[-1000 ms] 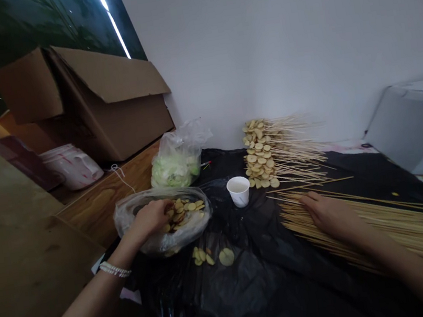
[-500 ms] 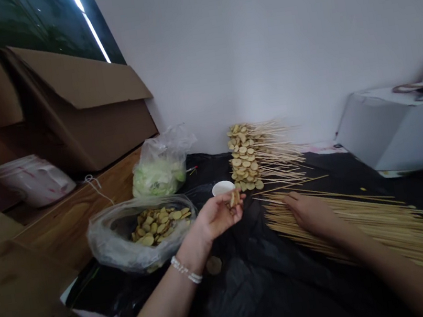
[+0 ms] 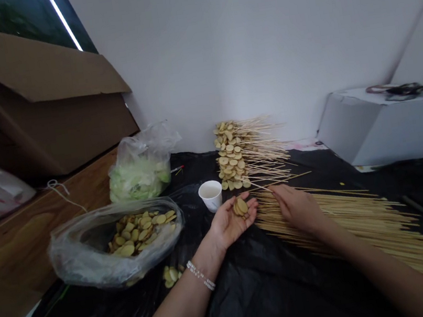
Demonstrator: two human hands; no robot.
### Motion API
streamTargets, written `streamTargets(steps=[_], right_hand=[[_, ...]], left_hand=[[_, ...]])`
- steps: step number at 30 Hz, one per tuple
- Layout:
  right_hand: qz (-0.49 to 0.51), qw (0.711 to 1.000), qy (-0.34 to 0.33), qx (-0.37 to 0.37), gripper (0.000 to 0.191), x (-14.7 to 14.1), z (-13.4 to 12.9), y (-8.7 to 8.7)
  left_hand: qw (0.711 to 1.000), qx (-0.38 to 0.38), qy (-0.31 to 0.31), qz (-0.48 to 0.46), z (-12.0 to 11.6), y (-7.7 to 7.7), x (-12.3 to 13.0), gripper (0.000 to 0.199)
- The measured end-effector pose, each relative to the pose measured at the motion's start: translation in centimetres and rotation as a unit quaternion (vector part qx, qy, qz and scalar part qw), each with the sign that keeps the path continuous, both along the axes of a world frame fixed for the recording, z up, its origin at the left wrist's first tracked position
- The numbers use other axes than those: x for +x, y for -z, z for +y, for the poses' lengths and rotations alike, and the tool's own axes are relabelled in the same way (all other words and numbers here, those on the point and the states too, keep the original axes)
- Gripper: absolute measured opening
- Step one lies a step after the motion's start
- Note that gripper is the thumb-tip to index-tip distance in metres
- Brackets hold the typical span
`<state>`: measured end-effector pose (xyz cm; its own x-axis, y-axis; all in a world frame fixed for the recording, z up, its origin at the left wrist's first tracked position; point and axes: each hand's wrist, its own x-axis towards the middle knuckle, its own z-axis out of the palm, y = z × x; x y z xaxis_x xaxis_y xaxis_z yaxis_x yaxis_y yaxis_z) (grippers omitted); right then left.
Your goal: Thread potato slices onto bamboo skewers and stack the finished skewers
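My left hand [image 3: 231, 224] lies palm up, holding a small stack of round pale-yellow food slices [image 3: 240, 206]. My right hand [image 3: 296, 209] rests at the near end of a spread of loose bamboo skewers [image 3: 357, 227], its fingertips pinching what looks like a single skewer. Beyond both hands, a pile of skewers threaded with the same slices [image 3: 229, 156] lies against the wall. To the left, a clear plastic bag [image 3: 79, 257] holds more slices [image 3: 137, 234], and a few loose ones [image 3: 171, 274] sit near my left wrist.
A black plastic sheet [image 3: 255, 289] covers the work surface. On it stand a white paper cup [image 3: 211, 195] and a bag of pale green shreds [image 3: 140, 174]. A cardboard box [image 3: 47, 98] sits on a wooden ledge [image 3: 44, 210] at left; a white box [image 3: 382, 127] stands at right.
My left hand has left the bag and now lies lower, palm up, with more slices showing in it. My right hand stays at the skewers. The whole view has shifted left.
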<state>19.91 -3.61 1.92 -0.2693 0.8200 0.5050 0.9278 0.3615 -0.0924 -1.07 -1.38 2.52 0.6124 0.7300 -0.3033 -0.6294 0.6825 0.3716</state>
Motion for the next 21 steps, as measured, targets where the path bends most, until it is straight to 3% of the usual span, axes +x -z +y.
streamTargets(steps=[6,13,21], right_hand=[[0.015,0.993,-0.107,0.045,0.034,-1.6,-1.3,-0.1],[-0.008,0.984,-0.143,0.107,0.032,-2.4,-1.9,0.3],[-0.064,0.979,-0.170,0.096,0.034,-2.6,-2.0,0.8]], left_hand=[[0.998,0.039,-0.018,-0.035,-0.6,-0.5,0.3,0.050],[0.997,0.076,-0.007,-0.019,-1.0,-0.7,0.4,0.070],[0.996,0.085,0.015,-0.008,-1.5,-0.5,1.0,0.082]])
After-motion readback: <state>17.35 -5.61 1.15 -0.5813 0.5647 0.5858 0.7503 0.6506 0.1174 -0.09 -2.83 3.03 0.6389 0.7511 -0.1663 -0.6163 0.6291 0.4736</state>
